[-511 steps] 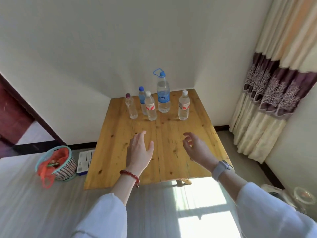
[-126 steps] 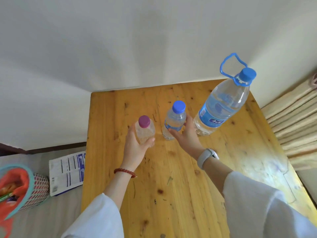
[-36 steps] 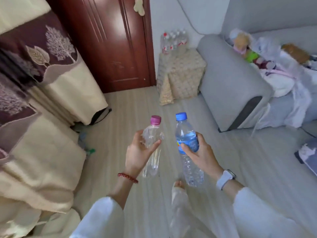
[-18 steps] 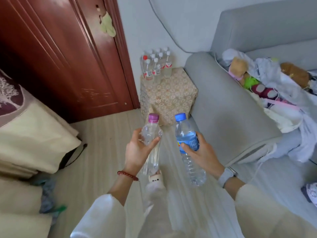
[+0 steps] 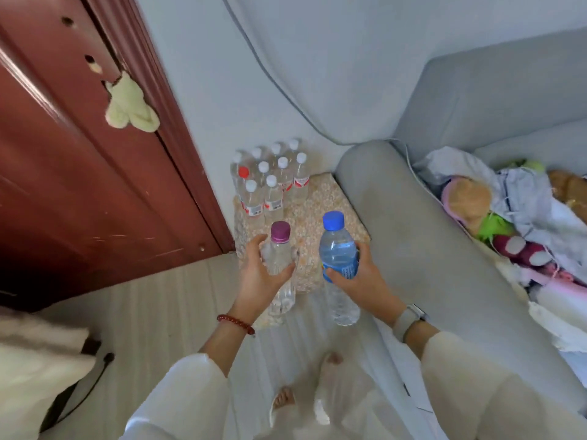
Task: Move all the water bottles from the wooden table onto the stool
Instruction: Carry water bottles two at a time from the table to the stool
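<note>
Nearest the camera, two pale sleeves reached forward over the floor [image 5: 152, 315], where a bare foot showed below. The left hand [image 5: 260, 281] held the purple-capped bottle [image 5: 279, 268] upright, its fingers [image 5: 252, 249] and thumb curled round the clear body just under the cap; a red bead bracelet [image 5: 235, 323] sat on that wrist. The right hand [image 5: 359, 277] gripped the blue-capped bottle [image 5: 337, 262] round its blue label, a watch [image 5: 409, 317] on the wrist. Both bottles were kept vertical and apart, probably so each could be set down on its base without knocking the other. Just beyond them stood the stool [image 5: 320, 204], covered in a floral cloth and wedged between the red door [image 5: 79, 173] and the grey sofa [image 5: 428, 249]. A cluster of bottles [image 5: 270, 176] already filled its far left corner, leaving the near part free, which looked like the likely landing spot. The two carried bottles hung in front of the stool's near edge, not yet resting on it. Soft toys and cloths [image 5: 508, 223] lay heaped on the sofa seat.
</note>
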